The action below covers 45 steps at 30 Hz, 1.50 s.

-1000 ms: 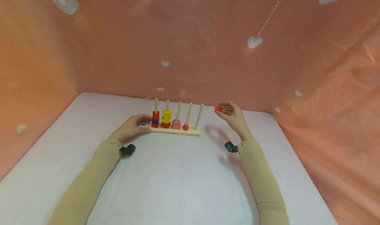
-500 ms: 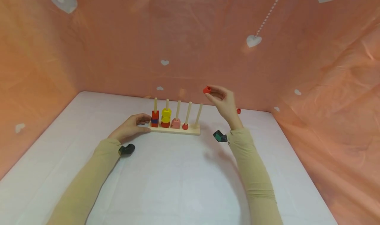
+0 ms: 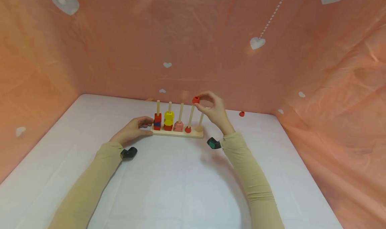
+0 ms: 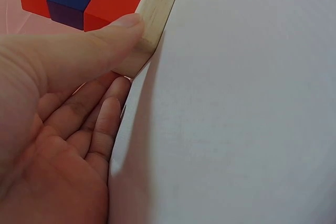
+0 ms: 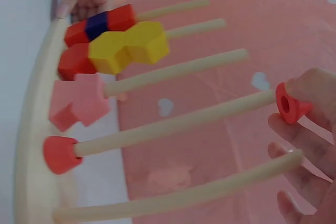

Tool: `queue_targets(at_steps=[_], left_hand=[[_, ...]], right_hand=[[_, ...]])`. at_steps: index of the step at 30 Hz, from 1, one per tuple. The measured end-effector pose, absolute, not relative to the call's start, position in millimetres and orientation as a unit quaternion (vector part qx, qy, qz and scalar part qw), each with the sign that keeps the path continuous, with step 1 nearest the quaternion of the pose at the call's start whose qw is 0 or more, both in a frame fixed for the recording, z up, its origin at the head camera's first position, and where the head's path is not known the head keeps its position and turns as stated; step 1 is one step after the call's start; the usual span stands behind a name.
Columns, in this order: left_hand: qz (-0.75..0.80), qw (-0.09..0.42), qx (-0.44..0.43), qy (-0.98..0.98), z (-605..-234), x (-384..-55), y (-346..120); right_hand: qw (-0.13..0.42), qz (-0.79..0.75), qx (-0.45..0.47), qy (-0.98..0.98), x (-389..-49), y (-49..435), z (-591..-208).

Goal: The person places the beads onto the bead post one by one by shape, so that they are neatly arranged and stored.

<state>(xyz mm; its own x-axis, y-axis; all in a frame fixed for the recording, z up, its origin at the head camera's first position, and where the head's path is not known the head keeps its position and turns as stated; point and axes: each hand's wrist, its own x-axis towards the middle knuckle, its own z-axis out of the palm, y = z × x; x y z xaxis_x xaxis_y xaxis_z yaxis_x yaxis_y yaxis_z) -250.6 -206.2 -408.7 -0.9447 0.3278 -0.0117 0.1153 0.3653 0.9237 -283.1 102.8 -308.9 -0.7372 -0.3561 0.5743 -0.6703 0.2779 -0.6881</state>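
Observation:
A wooden peg stand (image 3: 178, 133) with several upright pegs sits on the table. My left hand (image 3: 132, 130) grips its left end, the thumb lying on the base edge in the left wrist view. My right hand (image 3: 215, 111) pinches a red cone-shaped bead (image 5: 292, 103) at the tip of the fourth peg (image 5: 184, 121). Whether the peg has entered its hole is unclear. Another red cone bead (image 3: 188, 129) sits at that peg's foot. Red and blue blocks (image 3: 157, 124) fill the first peg; yellow beads (image 3: 169, 118) over red stand on the second; pink pieces (image 3: 178, 126) are on the third.
A loose red bead (image 3: 242, 114) lies at the back right of the white table (image 3: 169, 182). The fifth peg (image 5: 184, 198) bears no bead and stands close to my right fingers. A pink curtain (image 3: 193, 48) with hearts hangs behind.
My right hand has carried the red cone bead left, rising and then dropping to the fourth peg's tip. The loose bead at the back right came into sight. My left hand stays put.

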Motion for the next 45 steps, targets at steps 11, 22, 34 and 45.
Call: queue_targets(at_steps=[11, 22, 34, 45], left_hand=[[0.554, 0.096, 0.124, 0.817, -435.7, -272.1, -213.2], [0.560, 0.097, 0.114, 0.815, -442.3, -275.4, -213.6], [0.559, 0.102, 0.105, 0.816, -441.8, -272.7, -212.8], [0.556, 0.094, 0.119, 0.817, -442.0, -272.9, -215.7]], right_hand=[[0.132, 0.509, 0.345, -0.778, -287.4, 97.7, -319.4], [0.100, 0.525, 0.332, -0.777, -288.7, 101.0, -338.7], [0.048, 0.612, 0.286, -0.736, -288.8, 97.8, -355.5], [-0.019, 0.623, 0.208, -0.754, -303.2, 99.2, -397.0]])
